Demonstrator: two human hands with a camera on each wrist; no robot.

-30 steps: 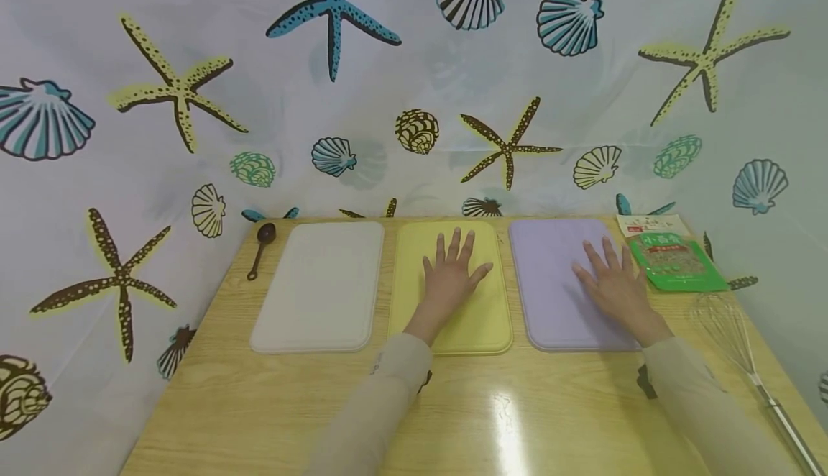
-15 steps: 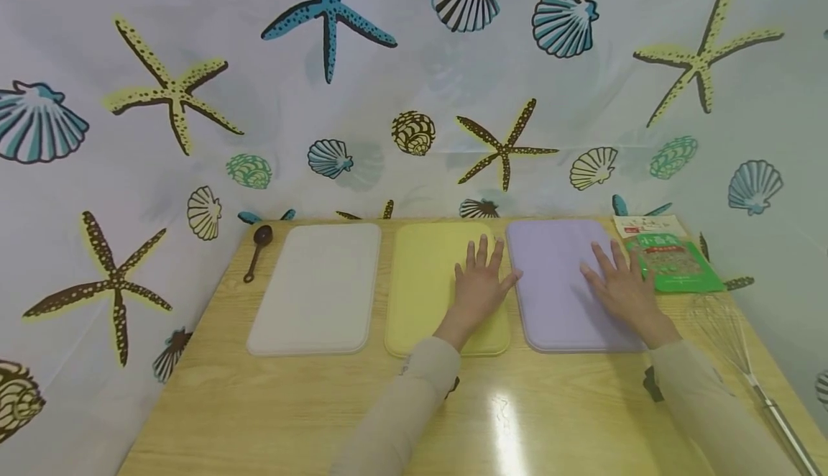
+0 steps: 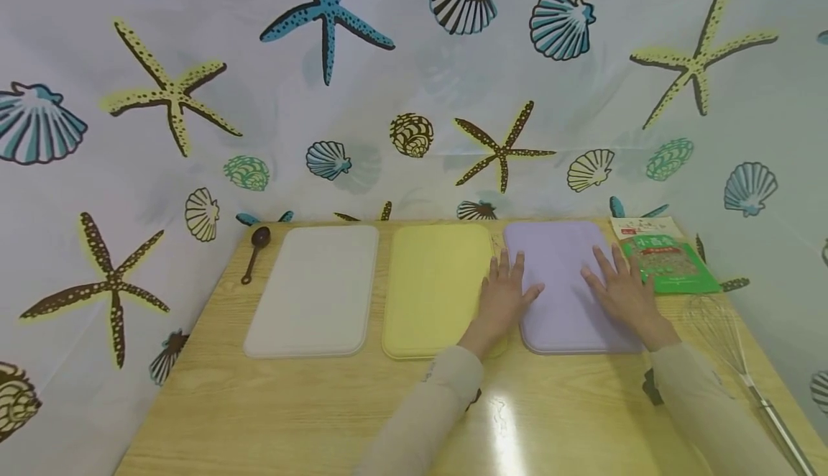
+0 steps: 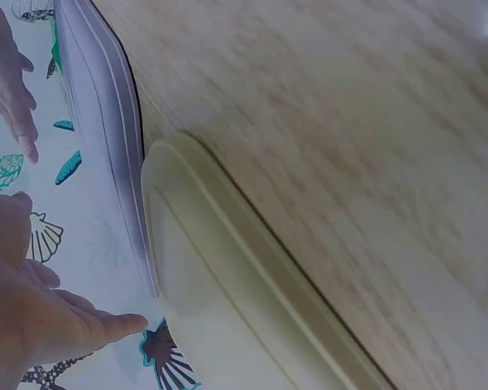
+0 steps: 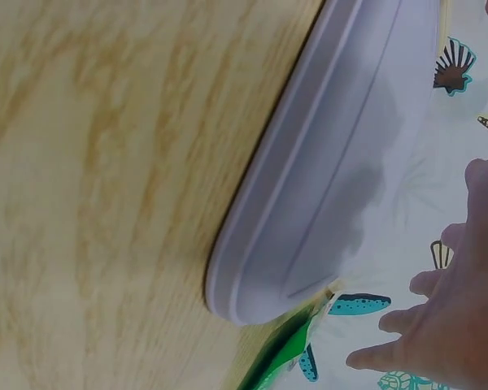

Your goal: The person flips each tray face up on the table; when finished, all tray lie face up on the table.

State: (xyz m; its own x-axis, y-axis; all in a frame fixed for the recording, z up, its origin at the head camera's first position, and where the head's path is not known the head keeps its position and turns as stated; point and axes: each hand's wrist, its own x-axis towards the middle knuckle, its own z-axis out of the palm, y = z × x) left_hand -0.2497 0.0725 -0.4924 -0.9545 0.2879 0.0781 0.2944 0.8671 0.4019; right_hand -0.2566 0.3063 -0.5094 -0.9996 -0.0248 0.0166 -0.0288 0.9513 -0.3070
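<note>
My left hand is over the gap between a yellow rectangular plastic board and a purple one, palm down with fingers spread. In the left wrist view this hand appears above the boards, holding nothing. Over the right part of the purple board is my right hand, its fingers straight and apart. The right wrist view shows the hand raised above the purple board. A matching white board lies flat to the left.
A dark brown spoon lies at the far left of the wooden table. On the right are a green packet, a whitish packet partly beneath it, and a wire whisk. A sheet with sea-creature prints hangs behind.
My left hand has moved right, from above the yellow board to the purple board's left edge. The right hand shifted only slightly. The boards have stayed put.
</note>
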